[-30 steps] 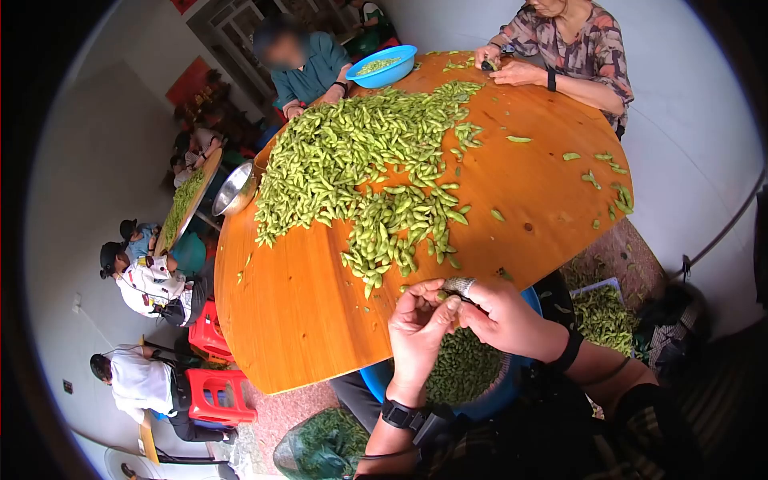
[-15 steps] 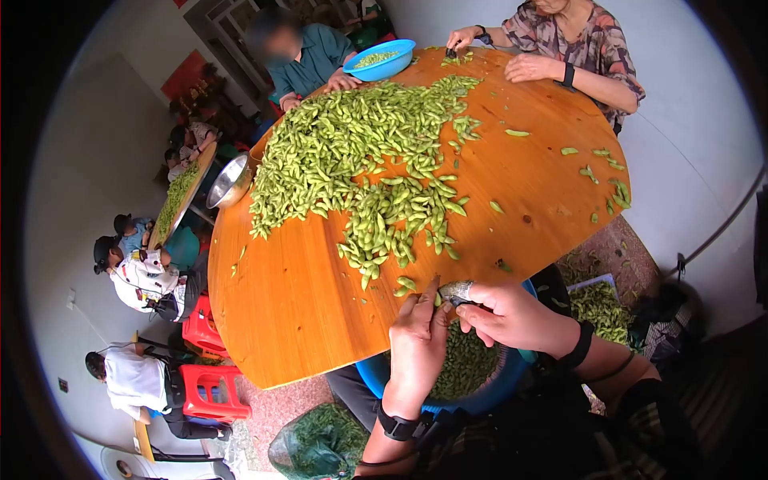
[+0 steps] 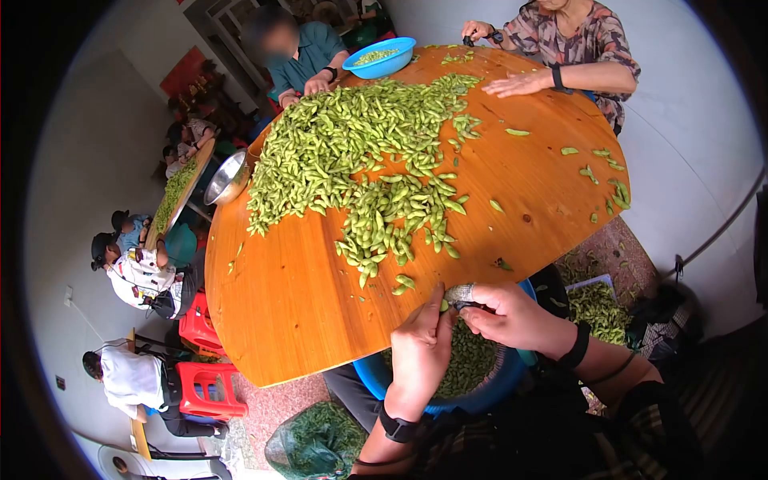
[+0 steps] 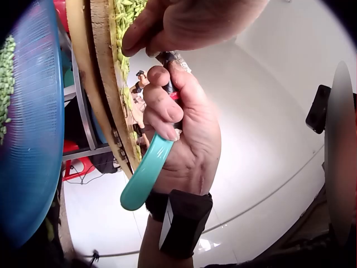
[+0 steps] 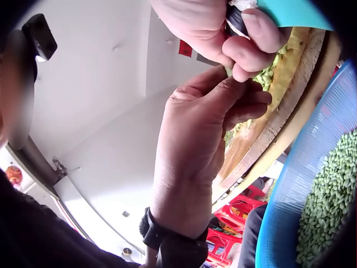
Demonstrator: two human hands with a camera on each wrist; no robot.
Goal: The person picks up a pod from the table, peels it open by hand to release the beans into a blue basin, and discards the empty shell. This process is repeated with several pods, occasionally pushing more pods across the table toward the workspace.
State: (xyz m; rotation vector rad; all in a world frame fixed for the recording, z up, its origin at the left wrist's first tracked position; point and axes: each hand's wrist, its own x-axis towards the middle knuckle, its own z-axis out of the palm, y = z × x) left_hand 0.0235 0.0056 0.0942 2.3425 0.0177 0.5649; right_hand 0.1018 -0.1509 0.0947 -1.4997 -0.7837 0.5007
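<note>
Currently, the left hand (image 3: 419, 346) pinches a pod (image 3: 445, 306), long axis indiscernible, just beside the right hand (image 3: 506, 310), which grips a tool (image 4: 147, 176).

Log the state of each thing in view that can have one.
Left hand: pinching a small green pod
Right hand: gripping the teal-handled tool
Blue basket: partly filled with shelled beans
Pods on the table: heaped, some scattered
Blue basin: partly filled, green contents
Green bag: well filled
Metal bowl: open, contents unclear
</note>
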